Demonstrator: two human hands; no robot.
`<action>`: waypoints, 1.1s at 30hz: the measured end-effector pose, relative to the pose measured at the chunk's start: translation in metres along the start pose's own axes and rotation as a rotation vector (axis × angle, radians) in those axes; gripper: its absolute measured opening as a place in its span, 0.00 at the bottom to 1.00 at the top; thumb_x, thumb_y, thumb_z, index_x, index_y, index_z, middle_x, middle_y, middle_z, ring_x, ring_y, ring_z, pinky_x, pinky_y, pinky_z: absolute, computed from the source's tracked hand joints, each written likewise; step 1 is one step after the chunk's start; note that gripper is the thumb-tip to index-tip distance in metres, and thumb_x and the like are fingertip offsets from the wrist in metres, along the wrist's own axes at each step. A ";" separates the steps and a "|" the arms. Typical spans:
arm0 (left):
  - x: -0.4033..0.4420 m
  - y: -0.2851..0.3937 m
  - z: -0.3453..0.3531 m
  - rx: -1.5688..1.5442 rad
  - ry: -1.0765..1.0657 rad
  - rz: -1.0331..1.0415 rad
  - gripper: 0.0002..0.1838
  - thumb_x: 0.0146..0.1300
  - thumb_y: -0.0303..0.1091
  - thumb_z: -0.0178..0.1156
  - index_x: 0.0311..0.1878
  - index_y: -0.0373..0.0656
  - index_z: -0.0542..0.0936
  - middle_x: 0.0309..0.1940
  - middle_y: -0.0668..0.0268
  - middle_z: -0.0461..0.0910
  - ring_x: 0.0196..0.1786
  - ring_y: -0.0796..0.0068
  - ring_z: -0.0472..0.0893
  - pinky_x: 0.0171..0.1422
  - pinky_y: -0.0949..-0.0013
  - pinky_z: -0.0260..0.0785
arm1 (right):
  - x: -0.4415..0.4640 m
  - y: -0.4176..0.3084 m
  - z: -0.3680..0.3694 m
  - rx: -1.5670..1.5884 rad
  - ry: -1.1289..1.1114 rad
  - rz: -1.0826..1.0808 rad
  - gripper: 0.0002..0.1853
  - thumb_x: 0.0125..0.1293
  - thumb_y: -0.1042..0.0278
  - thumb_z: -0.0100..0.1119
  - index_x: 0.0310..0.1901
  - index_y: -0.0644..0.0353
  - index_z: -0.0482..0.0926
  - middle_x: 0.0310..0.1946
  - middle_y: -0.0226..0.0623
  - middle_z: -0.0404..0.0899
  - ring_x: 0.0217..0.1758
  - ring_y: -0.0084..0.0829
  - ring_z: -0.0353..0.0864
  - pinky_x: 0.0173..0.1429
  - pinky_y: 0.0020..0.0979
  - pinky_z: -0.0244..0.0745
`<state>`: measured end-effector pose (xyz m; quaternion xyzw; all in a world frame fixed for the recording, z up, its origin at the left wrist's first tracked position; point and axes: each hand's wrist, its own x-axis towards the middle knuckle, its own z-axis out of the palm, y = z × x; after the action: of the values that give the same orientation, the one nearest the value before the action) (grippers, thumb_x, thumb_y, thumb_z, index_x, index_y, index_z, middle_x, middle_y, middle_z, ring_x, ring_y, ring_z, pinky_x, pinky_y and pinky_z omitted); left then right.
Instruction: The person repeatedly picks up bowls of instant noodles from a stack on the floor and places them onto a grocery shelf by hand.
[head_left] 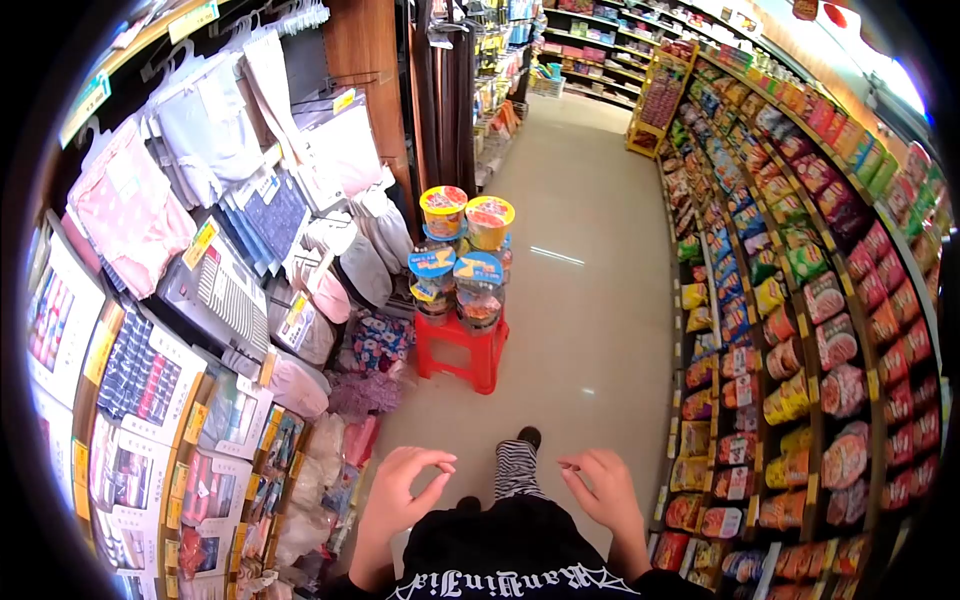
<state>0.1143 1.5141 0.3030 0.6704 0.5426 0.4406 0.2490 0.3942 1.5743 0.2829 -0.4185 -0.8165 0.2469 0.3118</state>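
My left hand point(405, 488) hangs in front of my body, its fingers curved and the thumb apart from them, holding nothing. Across from it, my right hand point(606, 490) is also empty, with thumb and fingers apart. Both hands are over the floor, touching no goods. Ahead of my left hand stands a red plastic stool point(462, 352). Stacked on it are several tubs, among them a yellow-rimmed tub point(490, 222) and a blue-lidded tub point(432, 262); their contents are hidden.
A tiled aisle point(590, 270) runs forward. On the left hang pink underwear point(130, 205) and other garments above boxed goods point(150, 390). Packaged snacks point(785, 395) fill the long right-hand shelves. A yellow display stand point(660, 105) is at the far end.
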 end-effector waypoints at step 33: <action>0.429 -0.314 0.078 -0.996 0.112 -0.987 0.30 0.63 0.40 0.58 0.67 0.48 0.64 0.60 0.59 0.70 0.61 0.65 0.70 0.63 0.61 0.64 | 0.376 0.240 0.043 0.466 0.042 0.477 0.15 0.63 0.67 0.57 0.50 0.62 0.73 0.42 0.42 0.79 0.46 0.34 0.79 0.51 0.34 0.73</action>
<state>0.0315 2.0214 0.1475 0.1284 0.5292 0.5059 0.6689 0.3193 2.0098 0.2078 -0.5203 -0.6104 0.4843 0.3495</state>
